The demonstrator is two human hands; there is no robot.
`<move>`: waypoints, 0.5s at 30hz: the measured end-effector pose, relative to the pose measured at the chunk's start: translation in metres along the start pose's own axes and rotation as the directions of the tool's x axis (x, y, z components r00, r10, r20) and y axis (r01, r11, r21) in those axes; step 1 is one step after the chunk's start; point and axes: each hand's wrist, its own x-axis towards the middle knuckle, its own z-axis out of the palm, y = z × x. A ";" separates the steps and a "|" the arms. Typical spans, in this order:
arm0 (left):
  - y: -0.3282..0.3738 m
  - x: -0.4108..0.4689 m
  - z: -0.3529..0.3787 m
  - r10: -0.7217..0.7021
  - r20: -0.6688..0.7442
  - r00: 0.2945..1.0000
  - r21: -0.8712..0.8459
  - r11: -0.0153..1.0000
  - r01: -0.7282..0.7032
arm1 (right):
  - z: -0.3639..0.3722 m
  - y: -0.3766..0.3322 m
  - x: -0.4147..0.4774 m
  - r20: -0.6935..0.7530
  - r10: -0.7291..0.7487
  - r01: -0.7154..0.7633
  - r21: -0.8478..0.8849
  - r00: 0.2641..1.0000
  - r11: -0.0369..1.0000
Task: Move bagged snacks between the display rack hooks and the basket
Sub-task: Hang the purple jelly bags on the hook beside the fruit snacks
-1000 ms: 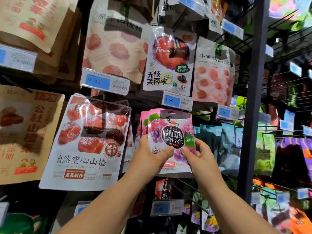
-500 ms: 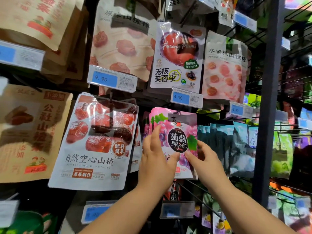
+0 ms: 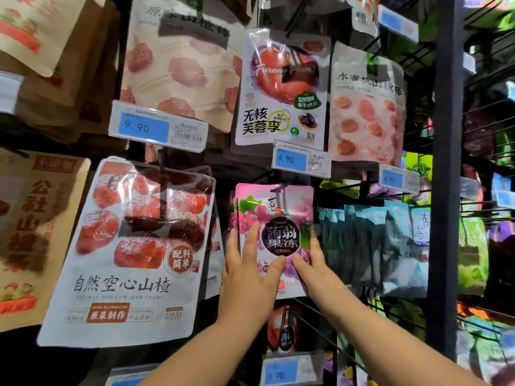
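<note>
A pink grape jelly bag (image 3: 274, 207) hangs at the front of a row of the same bags, with its top hole at a rack hook (image 3: 282, 188). My left hand (image 3: 246, 277) lies on the bag's lower left front, fingers straight and pointing up, thumb stretched across the front. My right hand (image 3: 310, 263) pinches the bag's lower right edge, thumb on the front and a finger along the side. The basket is out of view.
A large hawthorn bag (image 3: 131, 252) hangs close on the left and teal bags (image 3: 370, 246) close on the right. A plum bag (image 3: 284, 87) and the 4.90 price tag (image 3: 301, 159) sit just above. A dark rack upright (image 3: 443, 190) stands at the right.
The pink bag has gone up and back toward the rack to its hook. My left hand changed from gripping the bag's edge to lying flat on its front. The right hand kept its pinch.
</note>
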 end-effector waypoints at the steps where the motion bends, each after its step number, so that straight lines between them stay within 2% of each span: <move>1: -0.003 0.004 0.002 -0.010 -0.002 1.000 0.010 1.000 0.010 | 0.001 0.002 0.005 0.007 0.002 -0.002 -0.001 1.000 1.000; 8: -0.010 0.030 0.008 -0.118 -0.016 0.993 0.059 0.991 0.119 | 0.012 0.008 0.035 0.026 0.024 -0.021 -0.125 0.999 0.992; 15: -0.014 0.032 0.010 -0.102 -0.074 0.992 0.078 0.991 0.108 | 0.022 0.017 0.043 0.037 -0.001 0.010 -0.231 0.999 0.973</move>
